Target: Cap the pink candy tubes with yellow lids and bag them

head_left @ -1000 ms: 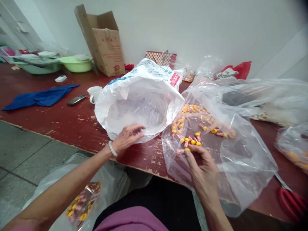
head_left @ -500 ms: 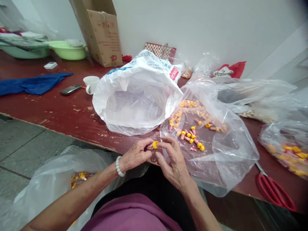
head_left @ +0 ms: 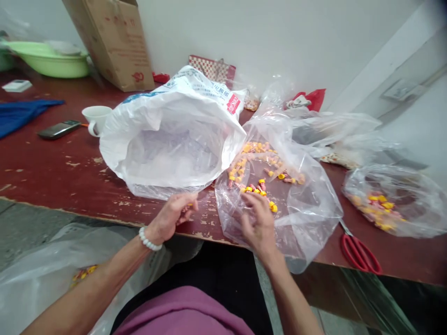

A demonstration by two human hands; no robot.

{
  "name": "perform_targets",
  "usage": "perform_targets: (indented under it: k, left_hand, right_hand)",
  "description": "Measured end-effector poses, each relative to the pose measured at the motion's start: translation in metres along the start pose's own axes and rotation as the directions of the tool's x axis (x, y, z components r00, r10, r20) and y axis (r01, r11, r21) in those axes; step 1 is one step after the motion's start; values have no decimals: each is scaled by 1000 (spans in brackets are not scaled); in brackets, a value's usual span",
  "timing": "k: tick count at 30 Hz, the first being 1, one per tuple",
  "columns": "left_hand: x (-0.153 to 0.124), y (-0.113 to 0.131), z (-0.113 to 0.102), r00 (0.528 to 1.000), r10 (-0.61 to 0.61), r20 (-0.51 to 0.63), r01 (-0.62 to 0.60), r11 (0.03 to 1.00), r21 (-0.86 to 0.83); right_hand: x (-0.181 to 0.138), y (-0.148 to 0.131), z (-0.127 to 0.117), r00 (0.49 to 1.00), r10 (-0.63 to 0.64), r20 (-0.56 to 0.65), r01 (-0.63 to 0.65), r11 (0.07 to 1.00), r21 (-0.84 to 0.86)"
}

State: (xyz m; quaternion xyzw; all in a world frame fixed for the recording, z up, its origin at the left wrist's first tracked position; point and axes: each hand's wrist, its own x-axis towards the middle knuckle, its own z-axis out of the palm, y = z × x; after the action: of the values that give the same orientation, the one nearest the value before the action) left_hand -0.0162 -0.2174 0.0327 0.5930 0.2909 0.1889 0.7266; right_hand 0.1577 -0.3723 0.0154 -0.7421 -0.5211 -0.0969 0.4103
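My left hand (head_left: 173, 215) is curled at the table's front edge, just below the mouth of a big white plastic bag (head_left: 167, 135); a bit of yellow shows between its fingers, a small piece pinched there. My right hand (head_left: 257, 219) lies on a clear plastic bag (head_left: 296, 204) spread on the table, fingers bent over several small yellow-and-red pieces (head_left: 256, 185) inside it. What the right fingers hold, if anything, is hidden.
Red scissors (head_left: 359, 253) lie at the right front edge. Another clear bag of pieces (head_left: 394, 200) sits at far right. A white cup (head_left: 95, 118), a phone (head_left: 58, 129), blue cloth (head_left: 17, 114), a green basin (head_left: 49, 58) and a cardboard box (head_left: 111, 42) stand at left. A clear bag (head_left: 42, 274) hangs below the table.
The hands met at the table edge over one yellow piece, then parted: the left went back toward the white bag, the right returned onto the clear bag. The view shifted right.
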Motion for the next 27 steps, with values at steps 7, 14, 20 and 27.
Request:
perform_targets:
  k: [7, 14, 20, 27]
  left_hand:
    - [34, 22, -64, 847, 319, -425, -278, 948, 158]
    - [97, 35, -111, 890, 456, 23, -281, 507, 815]
    - [137, 34, -122, 902, 360, 237, -317, 184, 930]
    - [118, 36, -107, 877, 418, 237, -370, 272, 889]
  right_hand:
    - [11, 106, -35, 901, 406, 151, -244, 763, -599]
    - [0, 115, -35, 932, 354, 74, -271, 819, -506]
    - [-4, 91, -46, 860, 493, -136, -511, 834, -208]
    - [2, 31, -38, 823, 565, -60, -519, 791, 323]
